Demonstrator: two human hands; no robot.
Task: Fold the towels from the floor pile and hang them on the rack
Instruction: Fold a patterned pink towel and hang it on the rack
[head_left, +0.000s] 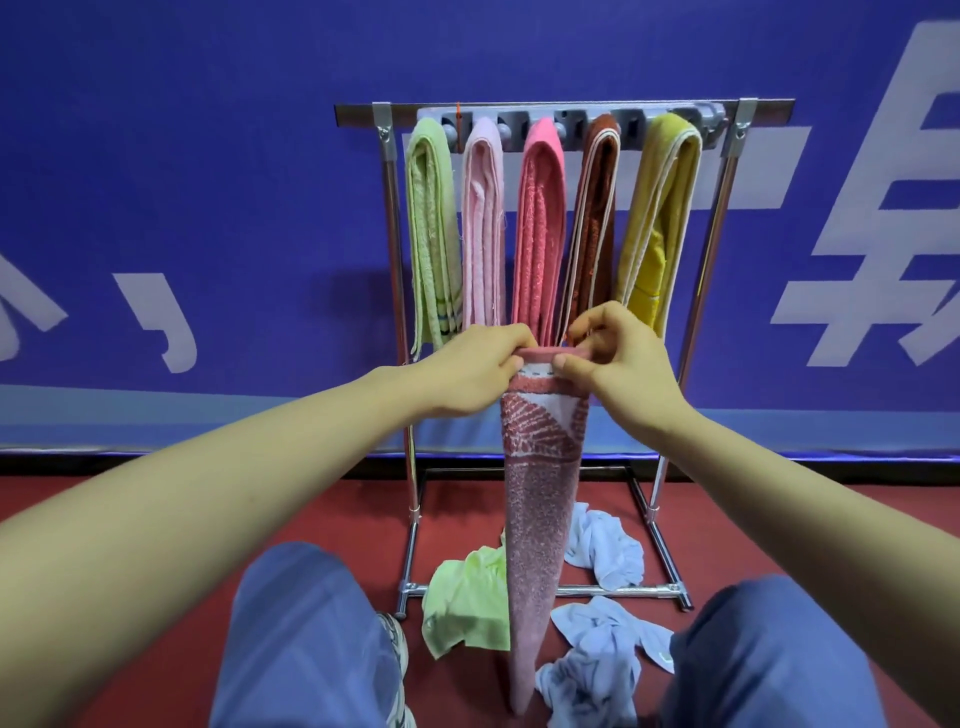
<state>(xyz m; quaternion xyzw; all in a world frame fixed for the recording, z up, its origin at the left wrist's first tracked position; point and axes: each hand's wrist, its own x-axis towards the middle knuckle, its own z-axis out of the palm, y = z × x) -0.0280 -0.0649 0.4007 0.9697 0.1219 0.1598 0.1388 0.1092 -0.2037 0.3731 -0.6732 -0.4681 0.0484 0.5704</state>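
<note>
A pink patterned towel (540, 499) hangs folded lengthwise in front of me, its lower end near the floor. My left hand (467, 371) and my right hand (618, 364) both pinch its top edge, close together. Behind it stands a metal rack (563, 111) with several folded towels hung side by side: light green (434, 228), pale pink (483, 223), coral (540, 228), brown (595, 218) and yellow (657, 218). On the red floor lie a green towel (467, 603) and pale blue towels (605, 551), crumpled.
The rack's base bars (618, 590) lie on the red floor around the pile. My knees in blue trousers (296, 634) flank the towels left and right. A blue banner wall (208, 208) stands right behind the rack.
</note>
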